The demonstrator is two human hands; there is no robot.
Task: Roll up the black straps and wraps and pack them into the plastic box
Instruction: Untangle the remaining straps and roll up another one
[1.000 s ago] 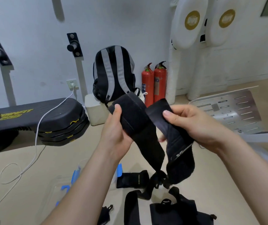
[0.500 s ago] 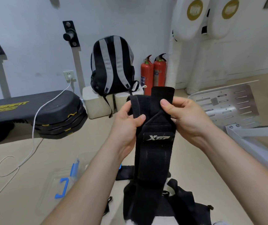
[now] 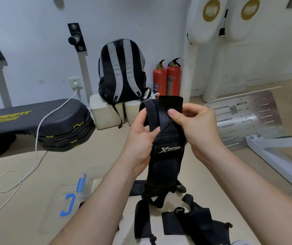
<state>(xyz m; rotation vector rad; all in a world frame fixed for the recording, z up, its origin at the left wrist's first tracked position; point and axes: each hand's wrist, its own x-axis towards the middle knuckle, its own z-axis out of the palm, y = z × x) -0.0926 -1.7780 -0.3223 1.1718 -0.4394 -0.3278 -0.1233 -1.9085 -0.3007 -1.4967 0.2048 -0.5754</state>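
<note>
We hold a black wrap (image 3: 168, 156) up in both hands, in front of the backpack (image 3: 120, 71) and nearer to us than it. The left hand (image 3: 139, 144) grips the wrap's left edge, fingers curled round it and the thumb across the front. The right hand (image 3: 196, 128) pinches the top flap, with the thumb on the front and the fingers curled behind. The wrap hangs straight down, white lettering facing us, and its lower end reaches the loose straps (image 3: 200, 221) on the floor (image 3: 106, 156), well in front of the backpack.

The clear box (image 3: 53, 209), with blue clips, lies on the same beige floor, in front of the backpack and to its left, beside our left forearm.

The backpack, black with grey stripes, leans on a pale blue wall and stands on white blocks (image 3: 104, 114). Just to its right stand two red extinguishers (image 3: 166, 78). Left of the backpack are a wall socket (image 3: 74, 83) and a white cable (image 3: 39, 135) that runs from it over stacked black pads (image 3: 65, 124) down to the floor. Far to the backpack's right lies a slotted metal plate (image 3: 244, 117). Above and to the right of the backpack, white pads (image 3: 210, 15) with gold discs hang on the wall.
</note>
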